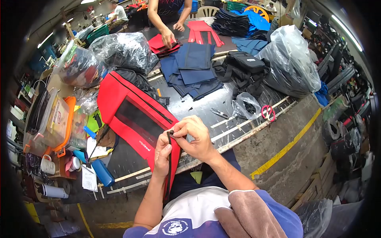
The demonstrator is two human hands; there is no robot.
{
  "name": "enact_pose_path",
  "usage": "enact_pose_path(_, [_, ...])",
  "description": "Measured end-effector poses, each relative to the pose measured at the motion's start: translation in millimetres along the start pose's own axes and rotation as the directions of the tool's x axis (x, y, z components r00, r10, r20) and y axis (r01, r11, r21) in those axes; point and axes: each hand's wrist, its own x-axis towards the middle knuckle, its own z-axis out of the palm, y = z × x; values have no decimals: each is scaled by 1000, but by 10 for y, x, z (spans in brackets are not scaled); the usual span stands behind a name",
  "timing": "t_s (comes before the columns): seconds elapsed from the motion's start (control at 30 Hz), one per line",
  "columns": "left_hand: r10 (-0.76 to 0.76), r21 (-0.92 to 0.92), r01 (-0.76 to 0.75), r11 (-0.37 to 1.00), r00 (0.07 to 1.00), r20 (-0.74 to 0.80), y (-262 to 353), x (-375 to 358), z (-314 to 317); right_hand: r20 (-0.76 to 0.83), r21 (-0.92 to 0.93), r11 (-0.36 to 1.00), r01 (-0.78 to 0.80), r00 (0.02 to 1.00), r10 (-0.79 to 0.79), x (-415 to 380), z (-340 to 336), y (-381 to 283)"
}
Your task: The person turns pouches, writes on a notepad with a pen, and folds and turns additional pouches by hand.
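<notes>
A long red fabric piece [107, 97] with a black mesh panel and a black zipper lies across the table's left part, its near end hanging toward my body. At that end my left hand [162, 152] is closed on the black zipper strip [170, 158]. My right hand [194, 137] pinches the same strip at its top, where a small dark part [171, 132] shows between the fingertips. The two hands nearly touch. What exactly the fingertips cover is hidden.
Navy fabric pieces [194, 59], black bags [246, 65], pink scissors [268, 113] and small snips [219, 113] lie beyond my hands. Plastic bags and an orange-edged box [65, 127] flank them. Across the table, another person's hands [168, 35] touch red pieces.
</notes>
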Motion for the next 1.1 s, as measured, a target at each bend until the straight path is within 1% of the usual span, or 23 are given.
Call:
enact_pose_path(0.07, [22, -38, -22, 999, 1000, 5, 61, 28, 88, -2, 14, 1000, -4, 1000, 4, 1, 3, -1])
enact_pose_path(0.17, [45, -30, -44, 999, 999, 30, 100, 65, 126, -9, 42, 999, -19, 1000, 19, -32, 15, -2])
enact_pose_path(0.23, [53, -25, -52, 998, 998, 43, 97, 83, 85, -43, 171, 984, -55, 997, 63, -73, 36, 11])
enact_pose_path(0.27, [40, -45, -36, 998, 996, 82, 110, 105, 34, -58, 235, 969, -70, 995, 86, -86, 42, 12])
enact_pose_path(0.33, [14, -86, 0, 996, 987, 158, 129, 132, -27, -49, 269, 959, -86, 993, 103, -92, 22, 14])
enact_pose_path(0.37, [10, -87, 3, 996, 988, 154, 117, 138, -36, -42, 302, 948, -99, 992, 117, -90, 7, 19])
enact_pose_path(0.43, [72, -35, -66, 997, 976, 207, 150, 169, 10, -31, 339, 933, -125, 989, 143, -122, 32, 34])
enact_pose_path(0.47, [100, -10, -101, 995, 967, 234, 163, 178, 48, -96, 365, 924, -115, 982, 161, -149, 87, 76])
enact_pose_path(0.5, [97, -8, -98, 995, 969, 226, 147, 184, 82, -159, 391, 915, -101, 972, 175, -156, 147, 114])
enact_pose_path(0.53, [65, -20, -63, 998, 980, 188, 128, 194, 129, -221, 416, 905, -83, 957, 189, -163, 197, 134])
enact_pose_path(0.57, [35, -34, -30, 999, 988, 150, 109, 205, 178, -215, 423, 902, -84, 958, 190, -174, 234, 141])
enact_pose_path(0.6, [3, -49, 2, 999, 994, 113, 95, 208, 221, -272, 369, 928, -48, 950, 157, -177, 269, 136])
enact_pose_path(0.67, [2, -72, 3, 997, 997, 71, 83, 218, 329, -380, 248, 969, 18, 921, 80, -178, 322, 125])
enact_pose_path(0.7, [-3, -99, 7, 995, 999, 37, 83, 222, 377, -380, 251, 968, 18, 922, 82, -177, 323, 121])
enact_pose_path(0.73, [-8, -127, 9, 992, 1000, 2, 86, 217, 394, -368, 197, 980, 33, 929, 43, -176, 300, 117])
enact_pose_path(0.77, [-7, -127, 7, 992, 1000, -2, 78, 200, 365, -352, 144, 988, 49, 936, 5, -174, 273, 115])
enact_pose_path(0.8, [-31, -127, 35, 991, 999, 34, 54, 176, 302, -334, 91, 994, 67, 942, -33, -169, 266, 110])
enact_pose_path(0.87, [-78, -124, 91, 988, 992, 103, 15, 135, 199, -321, 101, 992, 76, 946, -40, -158, 287, 98])
enact_pose_path(0.9, [-77, -123, 89, 988, 992, 98, -10, 121, 168, -314, 106, 991, 85, 948, -47, -154, 301, 89])
enact_pose_path(1.0, [73, -85, -72, 994, 997, 7, -4, 153, 139, -316, 137, 987, 83, 948, -36, -117, 326, 32])
enact_pose_path(1.03, [74, -84, -73, 994, 997, 5, 11, 165, 115, -326, 158, 985, 70, 945, -15, -102, 327, 8])
enact_pose_path(1.1, [110, 94, -115, 989, 992, 55, 82, 195, 46, -332, 178, 982, 55, 943, 8, -116, 332, 8])
